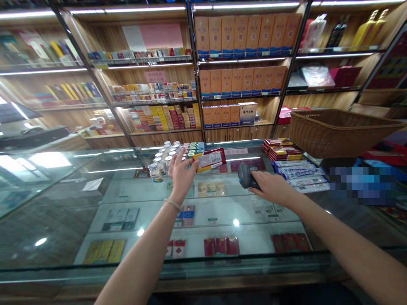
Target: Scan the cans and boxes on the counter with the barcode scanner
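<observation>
My left hand (180, 173) is raised over the glass counter (63, 199) and pinches one end of a red and yellow carton (211, 160) with a white label facing me. My right hand (270, 186) is wrapped round the grip of a dark handheld barcode scanner (245, 175), whose head points left toward the carton. Scanner and carton are a short gap apart. A bracelet sits on my left wrist.
Small glass jars (163, 161) and coloured-lid pots stand behind my left hand. Stacked cartons (281, 149) and blue-white packs (299, 173) lie to the right, beside a wicker basket (337, 131). Shelves of boxed goods (244, 38) fill the back wall. Packs show under the glass.
</observation>
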{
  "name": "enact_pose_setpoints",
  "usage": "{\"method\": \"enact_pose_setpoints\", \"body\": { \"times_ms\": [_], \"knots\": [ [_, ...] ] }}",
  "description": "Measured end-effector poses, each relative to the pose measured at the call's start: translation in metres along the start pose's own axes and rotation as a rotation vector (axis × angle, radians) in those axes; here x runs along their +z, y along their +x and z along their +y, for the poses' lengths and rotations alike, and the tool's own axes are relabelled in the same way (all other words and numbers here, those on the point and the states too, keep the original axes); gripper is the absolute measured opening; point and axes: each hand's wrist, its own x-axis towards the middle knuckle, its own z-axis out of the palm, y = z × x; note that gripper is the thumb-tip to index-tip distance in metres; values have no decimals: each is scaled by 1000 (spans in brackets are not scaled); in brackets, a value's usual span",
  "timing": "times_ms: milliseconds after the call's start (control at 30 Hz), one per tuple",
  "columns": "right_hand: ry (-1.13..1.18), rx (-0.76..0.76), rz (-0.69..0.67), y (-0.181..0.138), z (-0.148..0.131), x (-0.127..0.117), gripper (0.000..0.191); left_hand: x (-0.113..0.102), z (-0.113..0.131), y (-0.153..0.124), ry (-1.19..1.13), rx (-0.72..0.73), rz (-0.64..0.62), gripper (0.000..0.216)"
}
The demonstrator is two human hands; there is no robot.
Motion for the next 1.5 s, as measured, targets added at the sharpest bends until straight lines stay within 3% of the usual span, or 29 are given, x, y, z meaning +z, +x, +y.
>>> {"method": "enact_pose_setpoints", "body": {
  "times_ms": [233, 533, 733, 800, 1100, 1300, 1500],
  "knots": [
    [8, -26, 22, 0, 2, 0, 45, 0, 0, 0, -2, -5, -7, 18],
    [-24, -55, 154, 1, 14, 11, 60, 2, -2, 0, -18, -10, -1, 18],
    [-28, -40, 650, 12, 14, -1, 63, 1, -3, 0, -50, 32, -2, 20],
    [-29, -53, 727, 21, 4, -8, 64, 1, -2, 0, -46, 32, -9, 21],
    [46, -126, 732, 72, -60, -24, 79, -1, 6, -2, 2, 33, -38, 21],
    [106, -4, 753, 81, -58, -14, 64, 1, 5, -4, -17, 67, -40, 20],
    [106, -18, 767, 79, -56, -5, 56, 6, 5, -7, -32, 79, -43, 16]
  ]
}}
